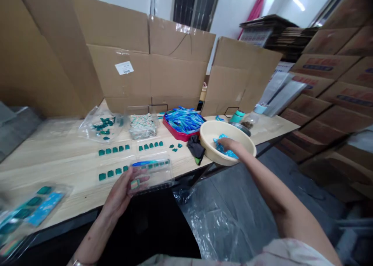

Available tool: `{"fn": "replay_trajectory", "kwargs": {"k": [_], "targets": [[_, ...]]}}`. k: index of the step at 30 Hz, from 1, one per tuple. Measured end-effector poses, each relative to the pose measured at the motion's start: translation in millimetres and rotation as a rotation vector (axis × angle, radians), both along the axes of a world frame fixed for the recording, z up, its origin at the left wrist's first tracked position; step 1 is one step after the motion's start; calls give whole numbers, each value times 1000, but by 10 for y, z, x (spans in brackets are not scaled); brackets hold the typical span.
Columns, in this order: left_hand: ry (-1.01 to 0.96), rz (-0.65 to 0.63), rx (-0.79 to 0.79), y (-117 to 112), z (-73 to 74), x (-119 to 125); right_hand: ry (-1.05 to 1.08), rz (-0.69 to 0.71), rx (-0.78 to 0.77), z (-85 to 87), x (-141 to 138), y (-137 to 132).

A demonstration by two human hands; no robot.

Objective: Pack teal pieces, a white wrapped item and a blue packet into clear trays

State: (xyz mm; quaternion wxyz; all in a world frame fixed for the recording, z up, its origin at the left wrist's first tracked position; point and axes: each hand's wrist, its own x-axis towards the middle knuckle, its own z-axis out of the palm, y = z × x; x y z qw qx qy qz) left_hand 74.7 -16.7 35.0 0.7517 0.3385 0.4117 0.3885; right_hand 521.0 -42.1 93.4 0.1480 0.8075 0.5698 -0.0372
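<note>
My left hand [124, 190] holds a clear plastic case [159, 176] at the table's front edge, fingers under it and thumb at its side. Inside the case lie a blue pen-like stick [145, 162], a row of small green pieces and a striped piece near my fingers. My right hand [229, 145] reaches into a cream basin [244, 141], its fingers down among blue packets [230, 153]. Whether those fingers grip a packet is hidden. Rows of green pieces [114, 150] in clear trays lie on the table behind the case.
A red tray [182, 136] heaped with blue sticks stands left of the basin, with a dark cloth [196, 147] between. A clear box [142, 130] and a plastic bag [100, 124] sit further left. Filled packs [35, 211] lie front left. Cardboard panels [175, 72] wall the back.
</note>
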Motion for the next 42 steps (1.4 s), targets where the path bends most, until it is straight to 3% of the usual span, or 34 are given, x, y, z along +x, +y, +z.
{"fn": "replay_trajectory", "kwargs": {"k": [5,9,13,17,21,24,28,31,34,37,42], "targets": [[-59,10,0,-39,39,52,-41,83,-40,-166,180,-59],[-53,28,-18,-29,71,37,5,96,37,-232,386,-86],[-20,35,-13,-22,51,4,217,105,293,-235,523,-173],[2,23,-6,22,-27,11,521,-48,671,-82,518,-249],[-33,39,5,-24,-36,96,929,-101,960,146,24,-287],[-77,99,33,-79,-31,194,1131,-35,932,198,-701,-286],[-140,182,65,-138,-81,306,1305,12,881,-26,-1720,-265],[-145,237,96,-198,-123,356,1247,47,917,-299,-2227,-232],[-126,291,121,-238,-150,366,991,193,910,-449,-2480,-232],[-125,340,125,-244,-170,266,732,395,900,-411,-2566,-250],[-88,460,60,-358,-203,-316,734,473,893,-342,-2585,-22]]}}
